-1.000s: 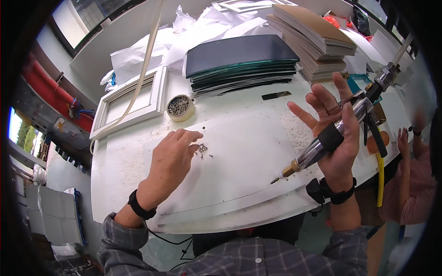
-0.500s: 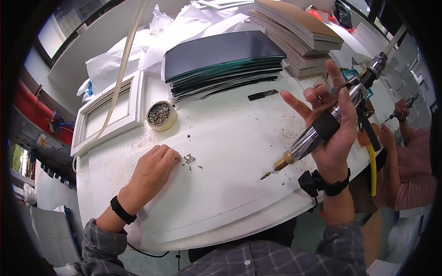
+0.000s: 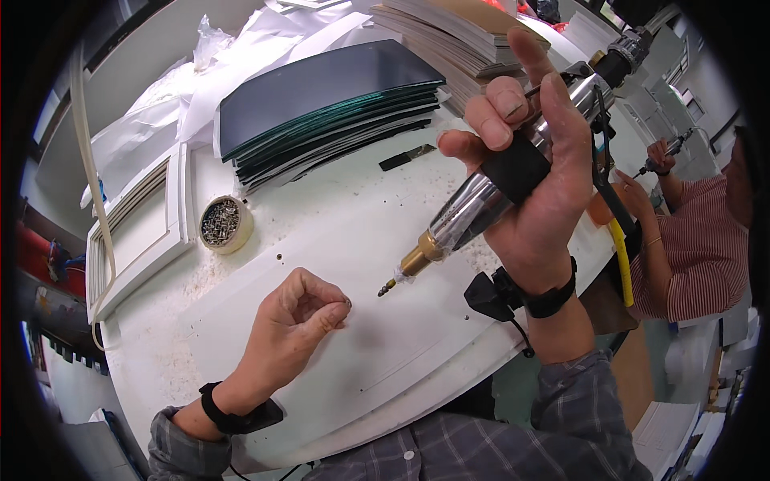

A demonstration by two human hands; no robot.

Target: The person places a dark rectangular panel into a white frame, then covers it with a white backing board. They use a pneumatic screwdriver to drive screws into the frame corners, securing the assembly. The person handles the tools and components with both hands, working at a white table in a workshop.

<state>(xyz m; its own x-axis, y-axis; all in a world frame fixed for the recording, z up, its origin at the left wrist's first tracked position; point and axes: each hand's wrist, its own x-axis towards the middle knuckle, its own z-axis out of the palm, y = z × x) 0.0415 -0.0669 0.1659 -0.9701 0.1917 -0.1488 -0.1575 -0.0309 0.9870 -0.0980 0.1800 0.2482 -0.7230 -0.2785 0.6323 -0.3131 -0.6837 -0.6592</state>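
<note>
My left hand [image 3: 293, 333] is raised over the white panel [image 3: 385, 345], thumb and forefinger pinched on what looks like a small screw [image 3: 348, 302]; only a dark bit of it shows. In my right hand [image 3: 541, 184] lies a silver air screwdriver [image 3: 473, 200] with a black sleeve, a brass nose and a thin bit. Its middle fingers curl at the tool while the forefinger points up. The bit's tip hangs a little right of my left fingertips, apart from them. The loose screws on the panel are hidden behind my left hand.
A round tub of screws [image 3: 225, 223] stands beside white frames [image 3: 144, 224]. Dark glass sheets [image 3: 329, 92] are stacked at the back, with boards [image 3: 449, 36] behind. A black blade [image 3: 407, 157] lies before them. At right a co-worker in a striped top [image 3: 682, 248] holds another driver.
My left hand has left the loose screws and come up pinched. The screwdriver in my right hand has moved left, its tip nearer my left fingers. The whole view has shifted.
</note>
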